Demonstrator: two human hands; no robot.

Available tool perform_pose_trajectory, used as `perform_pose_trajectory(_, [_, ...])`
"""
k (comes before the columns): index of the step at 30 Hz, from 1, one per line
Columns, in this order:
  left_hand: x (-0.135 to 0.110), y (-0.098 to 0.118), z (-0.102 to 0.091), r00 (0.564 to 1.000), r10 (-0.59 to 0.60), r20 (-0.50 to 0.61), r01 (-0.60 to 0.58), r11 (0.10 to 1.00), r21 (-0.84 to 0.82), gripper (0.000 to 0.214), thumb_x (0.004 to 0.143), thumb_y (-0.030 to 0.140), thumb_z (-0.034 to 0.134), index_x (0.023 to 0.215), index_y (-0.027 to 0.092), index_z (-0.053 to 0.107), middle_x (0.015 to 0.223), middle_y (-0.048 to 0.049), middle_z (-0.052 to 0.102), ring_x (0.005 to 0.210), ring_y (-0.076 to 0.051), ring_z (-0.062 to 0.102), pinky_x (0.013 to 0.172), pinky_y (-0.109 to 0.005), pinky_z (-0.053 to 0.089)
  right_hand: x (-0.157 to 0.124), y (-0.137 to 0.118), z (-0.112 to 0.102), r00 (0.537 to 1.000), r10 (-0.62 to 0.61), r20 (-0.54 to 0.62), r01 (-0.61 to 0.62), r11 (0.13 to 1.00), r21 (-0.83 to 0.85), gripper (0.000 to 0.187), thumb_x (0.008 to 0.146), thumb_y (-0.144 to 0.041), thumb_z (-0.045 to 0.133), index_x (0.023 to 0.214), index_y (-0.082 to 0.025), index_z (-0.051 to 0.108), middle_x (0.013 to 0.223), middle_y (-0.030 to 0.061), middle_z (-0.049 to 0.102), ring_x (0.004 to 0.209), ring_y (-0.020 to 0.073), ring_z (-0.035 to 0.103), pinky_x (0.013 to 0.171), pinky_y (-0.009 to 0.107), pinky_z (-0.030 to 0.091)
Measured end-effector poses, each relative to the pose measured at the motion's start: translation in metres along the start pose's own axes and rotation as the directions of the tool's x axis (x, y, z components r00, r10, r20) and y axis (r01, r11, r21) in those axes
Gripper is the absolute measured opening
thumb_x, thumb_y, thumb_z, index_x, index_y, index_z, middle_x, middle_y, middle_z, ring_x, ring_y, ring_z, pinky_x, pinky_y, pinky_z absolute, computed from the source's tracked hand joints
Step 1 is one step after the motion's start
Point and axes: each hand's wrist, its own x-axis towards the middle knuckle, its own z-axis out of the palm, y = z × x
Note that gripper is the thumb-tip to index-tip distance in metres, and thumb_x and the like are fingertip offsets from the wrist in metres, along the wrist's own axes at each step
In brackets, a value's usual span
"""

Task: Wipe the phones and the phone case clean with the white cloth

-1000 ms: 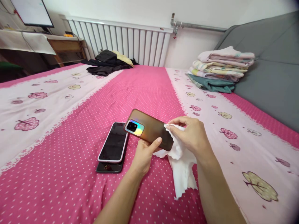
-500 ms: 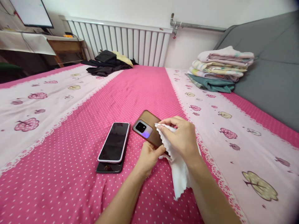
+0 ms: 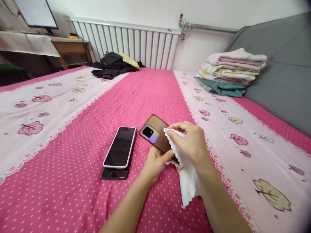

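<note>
My left hand (image 3: 156,161) grips the near edge of a phone in a brown case (image 3: 161,126), thumb on its back. The phone is tilted with its camera side up. My right hand (image 3: 190,140) pinches a white cloth (image 3: 188,184) against the phone's right part, and the cloth hangs down below the hand. That end of the phone is hidden behind cloth and fingers. Left of my hands, a phone with a white rim (image 3: 120,147) lies screen up on top of a dark phone (image 3: 115,173), whose lower end sticks out.
Everything lies on a pink dotted bedspread (image 3: 80,145). Folded linens (image 3: 230,71) are stacked at the right by a grey headboard (image 3: 282,68). Dark clothes (image 3: 111,64) lie at the far edge before a white radiator (image 3: 126,40). A desk with a monitor (image 3: 36,13) stands far left.
The whole view has shifted slightly, so things sit a little further right. Both hands keep the same hold on the phone and the cloth.
</note>
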Motion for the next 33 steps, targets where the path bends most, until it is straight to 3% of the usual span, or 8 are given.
perform_pose_trajectory(6, [0.003, 0.001, -0.003, 0.999, 0.027, -0.024, -0.028, 0.999, -0.024, 0.032, 0.070, 0.031, 0.072, 0.096, 0.013, 0.067, 0.082, -0.0061, 0.069, 0.067, -0.015, 0.064, 0.063, -0.026, 0.052, 0.000, 0.000, 0.000, 0.998, 0.020, 0.064, -0.019, 1.000, -0.020, 0.008, 0.073, -0.028, 0.064, 0.073, -0.023, 0.070, 0.077, 0.0004, 0.069, 0.070, 0.0155, 0.061, 0.067, 0.029, 0.045])
perform_pose_trajectory(10, [0.002, 0.004, -0.001, 0.999, 0.004, -0.047, -0.007, 0.997, -0.072, 0.035, 0.073, 0.034, 0.069, 0.101, 0.013, 0.065, 0.078, -0.0055, 0.069, 0.066, -0.013, 0.064, 0.063, -0.025, 0.052, 0.000, -0.001, -0.001, 0.996, 0.031, 0.085, -0.028, 0.999, -0.038, 0.009, 0.074, -0.028, 0.063, 0.074, -0.023, 0.070, 0.079, 0.0008, 0.069, 0.071, 0.0157, 0.061, 0.067, 0.029, 0.045])
perform_pose_trajectory(17, [0.005, 0.012, -0.003, 0.983, -0.026, -0.181, -0.021, 0.967, -0.254, 0.028, 0.074, 0.039, 0.067, 0.076, 0.011, 0.066, 0.069, -0.0030, 0.067, 0.059, -0.010, 0.062, 0.057, -0.019, 0.052, -0.003, -0.006, -0.001, 0.971, 0.014, 0.238, 0.007, 0.996, -0.087, 0.007, 0.071, -0.026, 0.065, 0.072, -0.024, 0.071, 0.076, 0.0015, 0.068, 0.070, 0.0172, 0.061, 0.065, 0.030, 0.045])
perform_pose_trajectory(21, [0.007, 0.018, -0.007, 0.977, -0.022, -0.210, -0.047, 0.946, -0.320, 0.026, 0.080, 0.036, 0.061, 0.086, 0.011, 0.066, 0.077, -0.0062, 0.070, 0.063, -0.012, 0.065, 0.061, -0.022, 0.054, -0.003, -0.007, -0.005, 0.958, 0.001, 0.287, 0.025, 0.996, -0.087, 0.006, 0.071, -0.025, 0.065, 0.072, -0.025, 0.072, 0.077, 0.0007, 0.069, 0.071, 0.0170, 0.061, 0.067, 0.030, 0.045])
perform_pose_trajectory(28, [0.008, 0.025, -0.007, 0.968, -0.035, -0.249, -0.064, 0.924, -0.376, 0.026, 0.087, 0.031, 0.053, 0.095, 0.008, 0.064, 0.087, -0.0113, 0.072, 0.072, -0.017, 0.069, 0.065, -0.025, 0.056, 0.000, -0.003, -0.019, 0.963, 0.074, 0.258, -0.037, 0.989, -0.144, 0.006, 0.070, -0.027, 0.066, 0.069, -0.024, 0.071, 0.073, 0.0016, 0.068, 0.070, 0.0180, 0.061, 0.067, 0.032, 0.045])
perform_pose_trajectory(33, [0.008, 0.021, -0.007, 0.972, -0.016, -0.235, -0.069, 0.934, -0.351, 0.024, 0.084, 0.030, 0.056, 0.096, 0.010, 0.064, 0.094, -0.0107, 0.071, 0.078, -0.019, 0.069, 0.072, -0.030, 0.057, 0.004, 0.004, -0.018, 0.991, 0.060, 0.120, -0.044, 0.991, -0.126, 0.008, 0.070, -0.030, 0.066, 0.071, -0.024, 0.071, 0.075, 0.0016, 0.069, 0.070, 0.0185, 0.062, 0.068, 0.033, 0.046])
